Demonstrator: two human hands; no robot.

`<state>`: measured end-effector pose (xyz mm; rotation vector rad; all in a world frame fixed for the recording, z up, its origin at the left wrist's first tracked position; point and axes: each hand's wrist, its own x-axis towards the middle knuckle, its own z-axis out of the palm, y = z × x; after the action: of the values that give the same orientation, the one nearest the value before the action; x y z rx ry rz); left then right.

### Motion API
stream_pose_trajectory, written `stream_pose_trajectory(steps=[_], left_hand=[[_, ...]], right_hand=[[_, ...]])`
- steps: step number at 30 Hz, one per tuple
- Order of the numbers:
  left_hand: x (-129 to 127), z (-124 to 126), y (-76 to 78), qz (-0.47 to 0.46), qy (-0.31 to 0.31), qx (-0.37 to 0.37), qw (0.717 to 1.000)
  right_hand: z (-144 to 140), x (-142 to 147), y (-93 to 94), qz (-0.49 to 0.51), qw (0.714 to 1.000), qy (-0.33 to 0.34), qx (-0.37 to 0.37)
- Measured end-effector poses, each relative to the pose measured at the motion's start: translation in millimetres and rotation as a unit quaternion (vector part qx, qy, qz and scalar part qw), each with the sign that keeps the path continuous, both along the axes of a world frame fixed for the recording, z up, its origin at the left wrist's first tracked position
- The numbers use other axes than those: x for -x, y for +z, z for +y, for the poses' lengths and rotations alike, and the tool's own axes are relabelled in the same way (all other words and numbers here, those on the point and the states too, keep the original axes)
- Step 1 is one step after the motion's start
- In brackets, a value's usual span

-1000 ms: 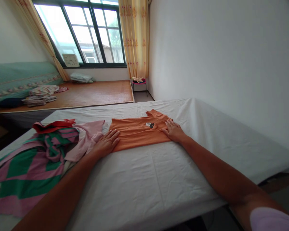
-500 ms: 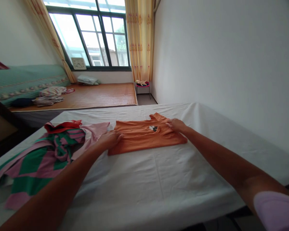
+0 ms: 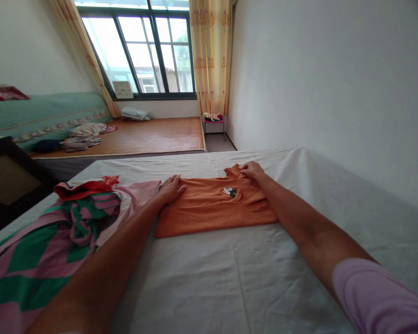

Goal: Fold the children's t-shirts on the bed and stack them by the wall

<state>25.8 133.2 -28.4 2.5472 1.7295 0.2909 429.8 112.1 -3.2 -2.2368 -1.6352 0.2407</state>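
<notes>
An orange T-shirt (image 3: pixel 212 208) with a small dark print lies folded flat on the white sheet of the bed (image 3: pixel 230 273). My left hand (image 3: pixel 170 188) rests palm down on its far left corner, fingers spread. My right hand (image 3: pixel 252 169) sits at the shirt's far right edge by the sleeve, fingers curled onto the cloth. Whether it pinches the fabric cannot be told.
A pile of clothes lies at the left: a green and pink checked garment (image 3: pixel 38 250), a pink one (image 3: pixel 132 197) and a red one (image 3: pixel 85 188). A white wall runs along the right. Beyond are a wooden platform (image 3: pixel 142 137), a small stool (image 3: pixel 214 120) and a window.
Both hands have slid from the shirt's near edge to its far edge. The view has moved closer to the bed.
</notes>
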Motion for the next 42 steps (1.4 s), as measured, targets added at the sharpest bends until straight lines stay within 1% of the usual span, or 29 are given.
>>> stream_pose_trajectory(steps=[1, 3, 5, 7, 8, 11, 13, 14, 16, 18, 19, 20, 22, 25, 27, 30, 32, 34, 37, 39, 40, 42], left_hand=[[2, 2, -2.4, -0.002, 0.007, 0.003, 1.000], [5, 6, -1.9, 0.000, 0.013, 0.009, 1.000], [7, 12, 3.8, 0.002, 0.007, 0.010, 1.000], [8, 19, 11.9, 0.004, -0.001, 0.003, 1.000], [7, 23, 16.3, 0.008, -0.002, 0.000, 1.000], [3, 31, 31.0, 0.032, -0.004, 0.013, 0.999], [-1, 29, 43.1, 0.039, -0.009, 0.035, 0.999], [-2, 26, 50.0, 0.036, -0.013, 0.040, 0.998], [-1, 13, 64.2, 0.015, -0.028, 0.020, 0.999], [3, -8, 76.1, -0.021, -0.055, -0.027, 0.998], [7, -21, 80.0, -0.037, -0.071, -0.049, 0.996], [11, -35, 82.2, -0.045, -0.087, -0.064, 0.993], [19, -62, 81.5, -0.042, -0.116, -0.080, 0.989], [27, -95, 71.5, -0.020, -0.140, -0.075, 0.987], [28, -110, 63.1, -0.019, -0.136, -0.060, 0.989], [27, -123, 53.3, -0.024, -0.108, -0.052, 0.993], [27, -127, 49.6, -0.022, -0.084, -0.055, 0.995], [27, -129, 47.7, -0.019, -0.053, -0.066, 0.996], [29, -129, 46.6, -0.015, -0.011, -0.092, 0.996], [28, -127, 46.0, -0.013, -0.008, -0.088, 0.996], [27, -126, 45.7, -0.012, -0.013, -0.081, 0.997], [26, -126, 44.9, -0.017, -0.023, -0.068, 0.997]], right_hand=[[2, -5, -1.2, 0.014, 1.000, -0.005, 0.000], [4, -13, -3.2, 0.046, 0.999, -0.015, -0.009], [6, -16, -4.1, 0.082, 0.996, -0.017, -0.023], [6, -12, -2.6, 0.109, 0.994, -0.011, -0.030], [6, -8, -0.6, 0.142, 0.989, -0.006, -0.028], [1, 7, 11.1, 0.275, 0.961, 0.026, -0.008], [-9, 12, 22.8, 0.334, 0.941, 0.050, -0.006], [-16, 13, 29.2, 0.349, 0.935, 0.062, -0.015], [-35, 9, 41.8, 0.405, 0.907, 0.102, -0.048], [-60, -1, 51.4, 0.461, 0.869, 0.169, -0.070], [-74, -7, 54.3, 0.476, 0.853, 0.201, -0.070], [-88, -13, 55.9, 0.479, 0.846, 0.225, -0.061], [-117, -23, 55.3, 0.455, 0.854, 0.251, -0.028], [-152, -29, 49.1, 0.400, 0.872, 0.282, 0.013], [-168, -29, 44.7, 0.359, 0.882, 0.304, 0.035], [-182, -28, 39.8, 0.315, 0.894, 0.315, 0.045], [-185, -28, 37.2, 0.298, 0.904, 0.304, 0.037], [-185, -28, 35.6, 0.277, 0.923, 0.267, 0.012], [-179, -24, 36.7, 0.230, 0.948, 0.207, -0.074], [-170, -19, 39.2, 0.172, 0.957, 0.194, -0.130], [-164, -17, 40.1, 0.133, 0.962, 0.191, -0.142], [-150, -14, 39.4, 0.044, 0.975, 0.167, -0.138]])
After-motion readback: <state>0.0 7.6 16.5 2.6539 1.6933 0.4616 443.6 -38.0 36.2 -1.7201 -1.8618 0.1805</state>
